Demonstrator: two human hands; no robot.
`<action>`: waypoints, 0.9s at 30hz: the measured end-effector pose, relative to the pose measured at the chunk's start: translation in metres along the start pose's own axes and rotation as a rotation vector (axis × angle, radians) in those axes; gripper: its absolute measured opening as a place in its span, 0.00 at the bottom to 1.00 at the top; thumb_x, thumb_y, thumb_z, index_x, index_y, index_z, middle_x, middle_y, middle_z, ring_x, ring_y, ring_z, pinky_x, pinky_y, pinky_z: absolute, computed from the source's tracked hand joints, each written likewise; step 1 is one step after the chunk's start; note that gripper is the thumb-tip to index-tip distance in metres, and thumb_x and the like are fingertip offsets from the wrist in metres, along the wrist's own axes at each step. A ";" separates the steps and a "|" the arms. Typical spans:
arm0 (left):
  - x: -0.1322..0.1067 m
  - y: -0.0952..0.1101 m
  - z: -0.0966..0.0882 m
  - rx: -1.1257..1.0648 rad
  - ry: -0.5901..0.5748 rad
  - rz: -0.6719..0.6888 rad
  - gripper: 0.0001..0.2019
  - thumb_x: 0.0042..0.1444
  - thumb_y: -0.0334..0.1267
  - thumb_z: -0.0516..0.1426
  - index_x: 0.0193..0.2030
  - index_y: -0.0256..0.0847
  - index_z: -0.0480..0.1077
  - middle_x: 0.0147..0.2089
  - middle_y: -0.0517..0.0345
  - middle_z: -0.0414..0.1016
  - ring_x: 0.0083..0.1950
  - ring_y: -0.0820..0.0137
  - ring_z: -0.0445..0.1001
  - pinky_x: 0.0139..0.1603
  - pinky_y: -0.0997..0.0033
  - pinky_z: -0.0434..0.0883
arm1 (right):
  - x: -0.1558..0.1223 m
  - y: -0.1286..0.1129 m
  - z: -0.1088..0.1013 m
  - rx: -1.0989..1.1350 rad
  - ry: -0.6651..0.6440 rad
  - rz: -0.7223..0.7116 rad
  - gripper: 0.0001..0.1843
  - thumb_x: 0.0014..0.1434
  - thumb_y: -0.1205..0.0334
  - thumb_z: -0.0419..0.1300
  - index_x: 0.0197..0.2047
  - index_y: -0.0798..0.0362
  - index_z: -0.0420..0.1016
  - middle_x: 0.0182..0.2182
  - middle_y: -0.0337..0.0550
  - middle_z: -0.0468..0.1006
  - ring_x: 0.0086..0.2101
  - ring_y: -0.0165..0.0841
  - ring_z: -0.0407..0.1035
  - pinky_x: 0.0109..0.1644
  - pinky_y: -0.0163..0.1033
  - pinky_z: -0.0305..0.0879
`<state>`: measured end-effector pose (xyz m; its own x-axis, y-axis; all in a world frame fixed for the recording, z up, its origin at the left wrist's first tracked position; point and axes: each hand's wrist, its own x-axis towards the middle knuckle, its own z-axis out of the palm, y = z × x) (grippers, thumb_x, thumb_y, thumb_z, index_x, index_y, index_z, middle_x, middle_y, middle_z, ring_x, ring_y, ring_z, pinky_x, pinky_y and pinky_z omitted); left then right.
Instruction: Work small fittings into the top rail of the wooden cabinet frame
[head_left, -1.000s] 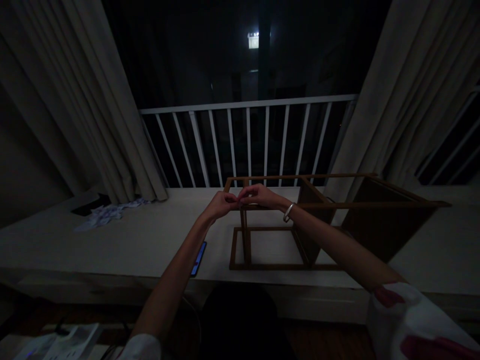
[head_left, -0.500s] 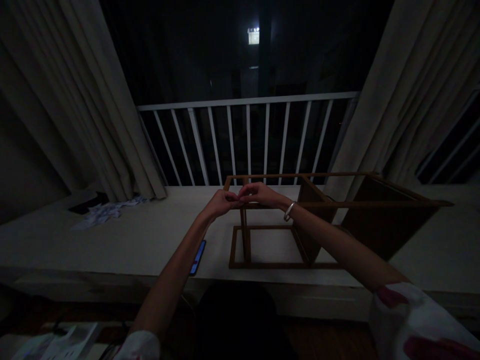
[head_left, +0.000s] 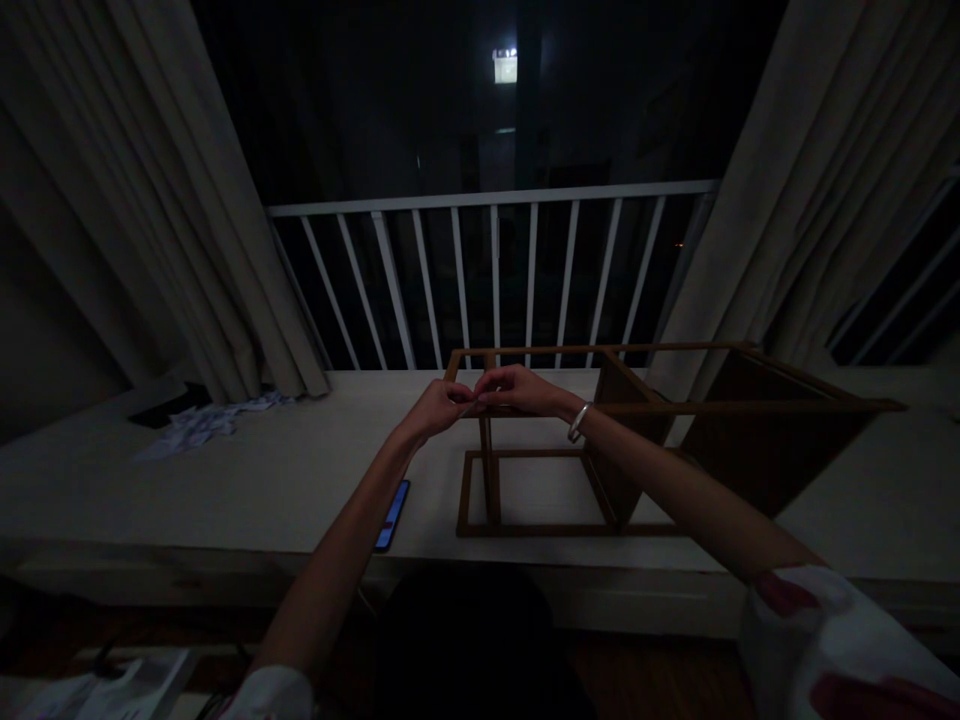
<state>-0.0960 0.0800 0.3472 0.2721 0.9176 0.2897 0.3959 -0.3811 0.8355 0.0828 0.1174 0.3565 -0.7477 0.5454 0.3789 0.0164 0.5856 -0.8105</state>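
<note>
A brown wooden shelf frame [head_left: 559,530] lies on its side on the white ledge. At the left end of its near upper rail, my left hand [head_left: 436,408] is closed in a pinch. A thin pale sliver [head_left: 469,409], perhaps a small tool, shows at those fingertips; its kind is too small to tell. My right hand [head_left: 519,388], with a silver bracelet [head_left: 577,422] on the wrist, is bent over the same rail. Its thumb and fingers are pinched together, meeting the left fingertips. What the right fingers hold is hidden.
The white ledge [head_left: 300,490] runs under a dark window with a white railing [head_left: 495,200]. A phone [head_left: 392,515] with a lit screen lies near the front edge. Crumpled pale papers [head_left: 196,428] lie at the left, by the curtain [head_left: 247,300].
The thin pale sliver at my left fingertips shows more clearly now. Both hands have stayed at the same place on the rail, and the view has shifted slightly.
</note>
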 end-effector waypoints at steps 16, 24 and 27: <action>0.005 -0.005 -0.003 0.043 -0.060 0.077 0.17 0.40 0.47 0.59 0.26 0.32 0.73 0.25 0.58 0.70 0.28 0.75 0.65 0.30 0.77 0.61 | -0.002 0.001 0.001 -0.050 -0.016 -0.045 0.18 0.49 0.54 0.58 0.38 0.60 0.69 0.33 0.43 0.73 0.34 0.28 0.67 0.39 0.35 0.63; 0.007 -0.001 -0.005 0.058 -0.077 0.051 0.15 0.40 0.46 0.59 0.26 0.33 0.74 0.25 0.59 0.71 0.28 0.75 0.66 0.30 0.77 0.62 | -0.001 0.000 0.000 -0.097 -0.017 -0.058 0.17 0.49 0.55 0.57 0.38 0.60 0.70 0.32 0.43 0.74 0.32 0.28 0.66 0.37 0.33 0.62; 0.009 -0.003 -0.006 0.064 -0.081 0.062 0.15 0.40 0.47 0.59 0.25 0.33 0.74 0.24 0.58 0.71 0.28 0.75 0.66 0.30 0.77 0.62 | -0.001 -0.001 0.001 -0.096 -0.010 -0.054 0.17 0.49 0.55 0.58 0.38 0.60 0.71 0.32 0.43 0.73 0.32 0.28 0.66 0.36 0.33 0.62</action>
<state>-0.0998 0.0895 0.3499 0.3665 0.8811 0.2987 0.4306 -0.4453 0.7851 0.0831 0.1157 0.3561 -0.7557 0.5057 0.4162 0.0388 0.6689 -0.7423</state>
